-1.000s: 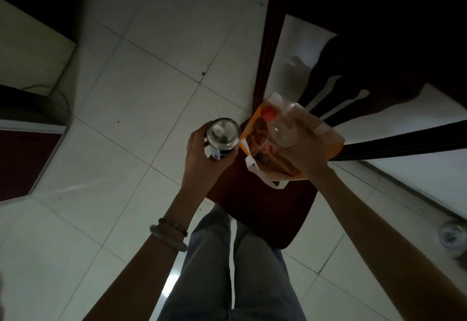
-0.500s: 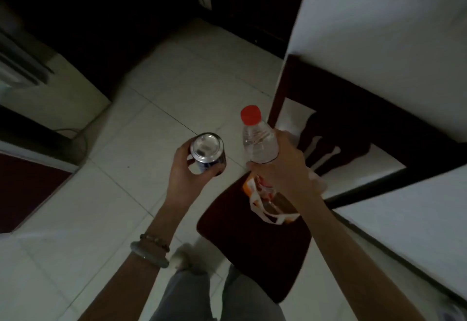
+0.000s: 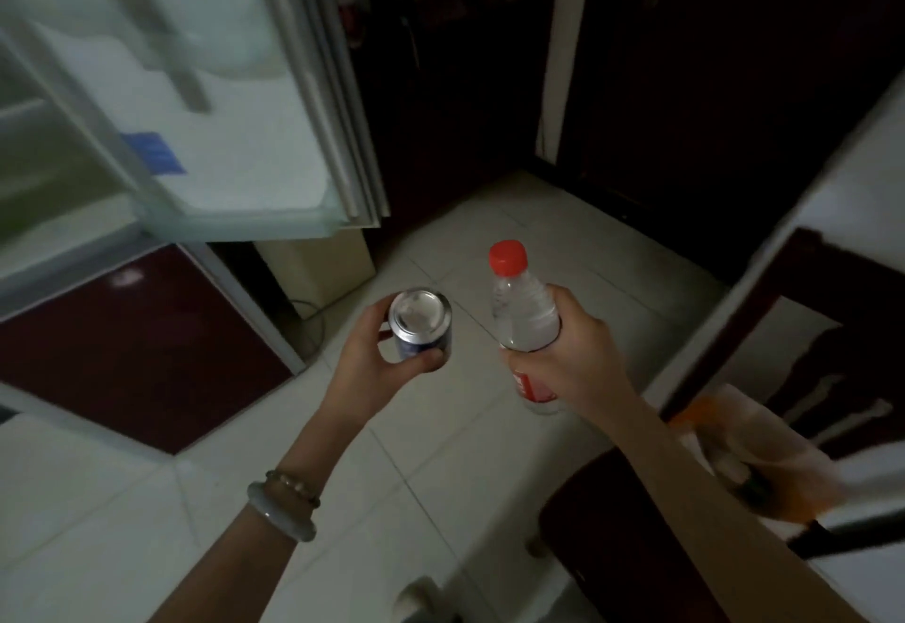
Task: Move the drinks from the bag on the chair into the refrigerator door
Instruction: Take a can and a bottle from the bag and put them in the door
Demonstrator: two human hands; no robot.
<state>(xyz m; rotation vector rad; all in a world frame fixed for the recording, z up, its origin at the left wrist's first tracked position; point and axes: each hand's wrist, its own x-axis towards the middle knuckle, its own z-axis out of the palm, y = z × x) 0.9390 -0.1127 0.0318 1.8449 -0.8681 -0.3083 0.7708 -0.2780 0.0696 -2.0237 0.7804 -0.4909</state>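
Surrounding room: dim; pale tiled floor [image 3: 440, 475], refrigerator door [image 3: 235, 132] open upper left, chair [image 3: 612, 549] with bag [image 3: 764, 446] lower right.
Left hand [image 3: 372, 367]: grips can [image 3: 421, 328], upright, top toward camera.
Right hand [image 3: 573, 362]: grips bottle [image 3: 526, 313], long axis near upright, red cap [image 3: 508, 257] up, above floor.

On left wrist [image 3: 318, 446], pale bangle [image 3: 281, 517], beaded bracelet [image 3: 294, 486]

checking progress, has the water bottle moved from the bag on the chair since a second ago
Yes. The water bottle has left the bag on the chair; the right hand holds it over the floor tiles beside the chair.
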